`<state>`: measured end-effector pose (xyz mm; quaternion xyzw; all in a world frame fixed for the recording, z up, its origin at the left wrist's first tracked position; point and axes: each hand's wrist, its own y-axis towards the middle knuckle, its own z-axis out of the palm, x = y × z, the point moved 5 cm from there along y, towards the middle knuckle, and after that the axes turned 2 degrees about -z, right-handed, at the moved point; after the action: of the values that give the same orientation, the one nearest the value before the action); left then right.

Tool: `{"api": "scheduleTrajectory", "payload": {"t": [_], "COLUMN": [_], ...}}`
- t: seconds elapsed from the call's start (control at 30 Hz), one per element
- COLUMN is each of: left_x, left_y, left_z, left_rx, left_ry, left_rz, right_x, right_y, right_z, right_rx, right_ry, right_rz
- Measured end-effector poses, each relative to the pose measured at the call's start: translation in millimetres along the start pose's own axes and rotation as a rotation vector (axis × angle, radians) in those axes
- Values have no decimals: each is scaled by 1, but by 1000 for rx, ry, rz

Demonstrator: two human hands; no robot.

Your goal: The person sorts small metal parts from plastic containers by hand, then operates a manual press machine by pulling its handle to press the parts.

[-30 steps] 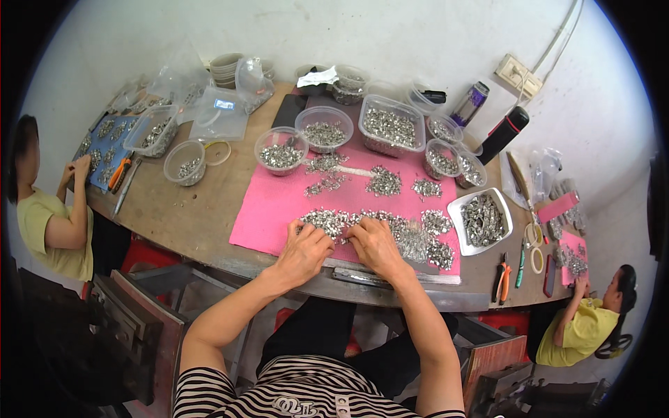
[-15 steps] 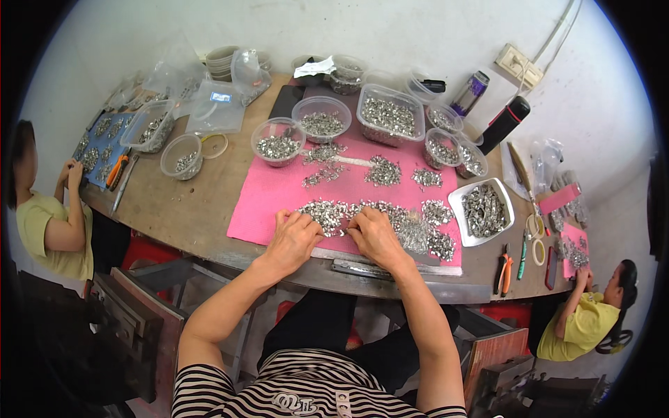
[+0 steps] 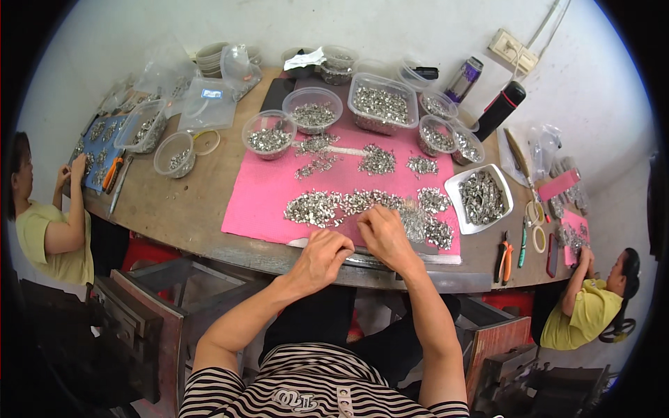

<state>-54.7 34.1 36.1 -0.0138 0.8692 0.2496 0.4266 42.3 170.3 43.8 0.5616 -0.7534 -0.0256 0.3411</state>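
Note:
Small shiny metal pieces lie in a long loose pile (image 3: 313,207) on a pink mat (image 3: 254,209). My left hand (image 3: 319,259) is over the mat's near edge, thumb and fingertips pinched together; whatever they hold is too small or hidden to name. Just to its right, my right hand (image 3: 385,239) has its fingers curled closed at the near side of the pile, and their tips are hidden from view. Under and between the hands runs a metal bar (image 3: 369,259) along the table's front edge. A clear plastic bag (image 3: 416,224) rests among the pieces right of my right hand.
Plastic tubs of metal pieces, among them a rectangular one (image 3: 382,103), stand behind. A white tray (image 3: 481,200), orange-handled pliers (image 3: 504,261) and a black flask (image 3: 500,110) are at right. Two people in yellow tops work at the table's left and right ends.
My left hand has drawn back from the pile toward the table's front edge and moved right. My right hand has shifted slightly right, fingers still curled. The view has tilted a little.

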Motion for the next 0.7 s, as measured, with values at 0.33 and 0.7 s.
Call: {"api": "scheduleTrajectory", "payload": {"t": [0.33,0.7], "left_x": [0,-17], "left_y": [-9,-16], "left_z": [16,15], "left_rx": [-36,-113], "left_ry": [-42,288], "left_rz": [46,182], "right_x": [37,39], "right_y": [-61,-67], "right_z": [-12,0], "right_rx": [-135,-210], "right_ry": [214,84], "right_rz": [125,94]}}
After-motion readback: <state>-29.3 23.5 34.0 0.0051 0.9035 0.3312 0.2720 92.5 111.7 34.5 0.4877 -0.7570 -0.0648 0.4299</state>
